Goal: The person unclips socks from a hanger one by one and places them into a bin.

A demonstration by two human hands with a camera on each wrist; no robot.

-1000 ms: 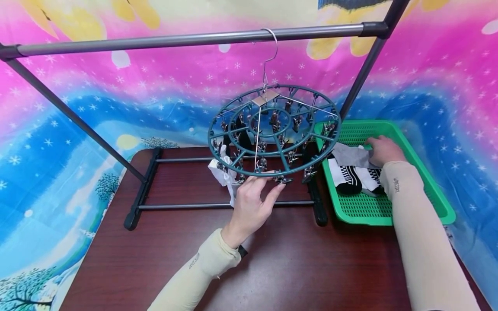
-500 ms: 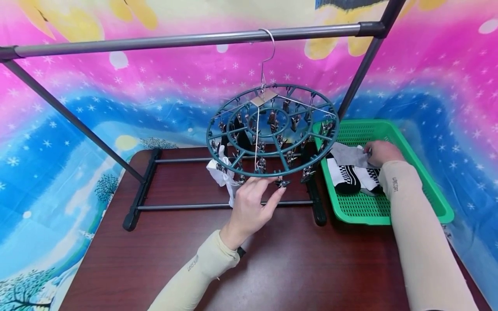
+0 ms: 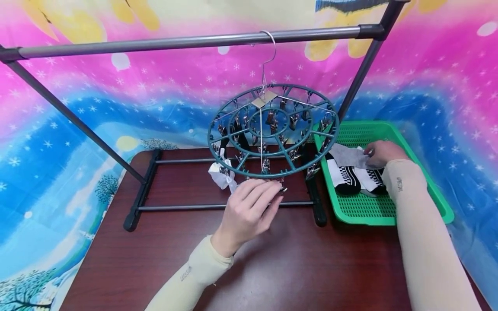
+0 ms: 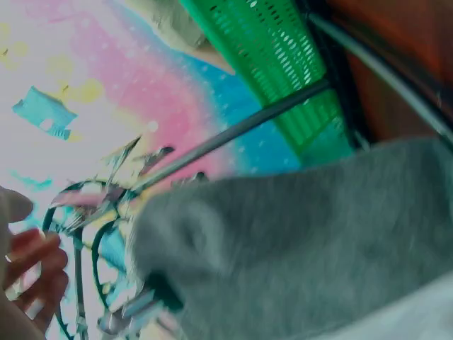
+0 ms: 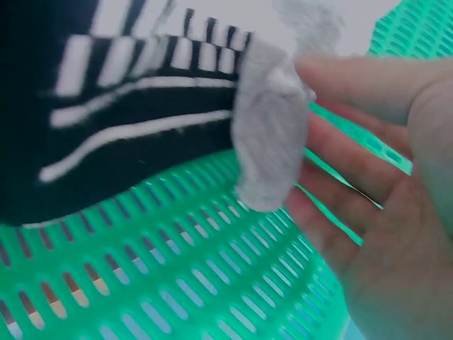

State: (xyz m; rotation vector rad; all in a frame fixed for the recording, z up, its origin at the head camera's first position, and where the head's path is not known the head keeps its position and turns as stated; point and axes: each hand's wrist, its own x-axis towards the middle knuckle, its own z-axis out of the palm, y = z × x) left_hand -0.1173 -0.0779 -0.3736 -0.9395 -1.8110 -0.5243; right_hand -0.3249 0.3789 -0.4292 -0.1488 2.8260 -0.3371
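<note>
A round green clip hanger (image 3: 272, 175) hangs by its hook. My left hand (image 3: 249, 211) is just below its front rim, fingers loosely bent beside a metal clip (image 3: 283, 189). In the left wrist view those fingers (image 4: 42, 273) hold nothing, and a grey sock (image 4: 297, 234) fills much of the picture, with a clip (image 4: 145, 304) at its end. My right hand (image 3: 387, 153) is in the green basket (image 3: 420, 190). Its thumb and forefinger pinch a light grey sock (image 5: 269, 134), beside a black-and-white patterned sock (image 5: 127, 134).
The hanger's hook is over the rail (image 3: 186, 42) of a metal rack, whose feet (image 3: 320, 214) stand on the brown table (image 3: 295, 268). White cloth (image 3: 221, 172) and dark cloth (image 3: 243, 140) hang at the hanger's left. A patterned backdrop (image 3: 171, 99) stands behind.
My left hand has dropped slightly from the hanger's rim and clip, its fingers drawing together. The hanger has turned a little. My right hand stays in the basket, its fingers coming together on grey fabric.
</note>
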